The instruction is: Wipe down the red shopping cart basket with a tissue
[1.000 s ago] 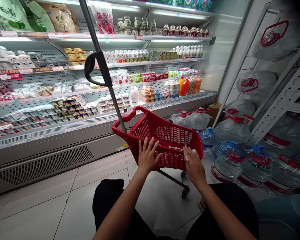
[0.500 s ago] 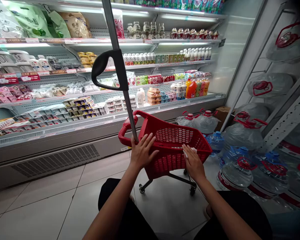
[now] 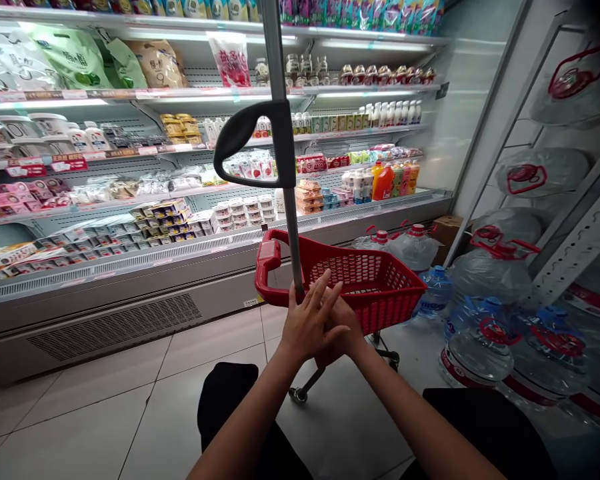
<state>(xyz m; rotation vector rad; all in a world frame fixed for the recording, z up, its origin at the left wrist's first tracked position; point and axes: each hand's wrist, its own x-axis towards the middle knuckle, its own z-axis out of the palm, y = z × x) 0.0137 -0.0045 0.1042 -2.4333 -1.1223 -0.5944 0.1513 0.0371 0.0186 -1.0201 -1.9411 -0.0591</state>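
Note:
A red plastic shopping cart [image 3: 387, 310] with a perforated basket stands in front of me. Its grey metal pole [image 3: 291, 233] carries a black loop handle [image 3: 283, 147]. My left hand [image 3: 307, 323], fingers spread, lies over the near rim of the cart, close to the foot of the pole, and holds nothing that I can see. Partly behind it, my right hand [image 3: 349, 323] presses against the cart's side. The left hand covers its fingertips, and the white wipe seen under them a moment ago is hidden now.
A refrigerated display [image 3: 180, 257] with several shelves of dairy goods runs behind the cart. Large water bottles [image 3: 480, 347] stand on the floor to the right, beside a metal rack [image 3: 570, 247]. My knees [image 3: 230, 393] flank the cart's near side.
My right hand has moved left along the cart's rim and now overlaps my left hand. The cart's handle end and pole appear farther right, and the left hand has shifted right with them.

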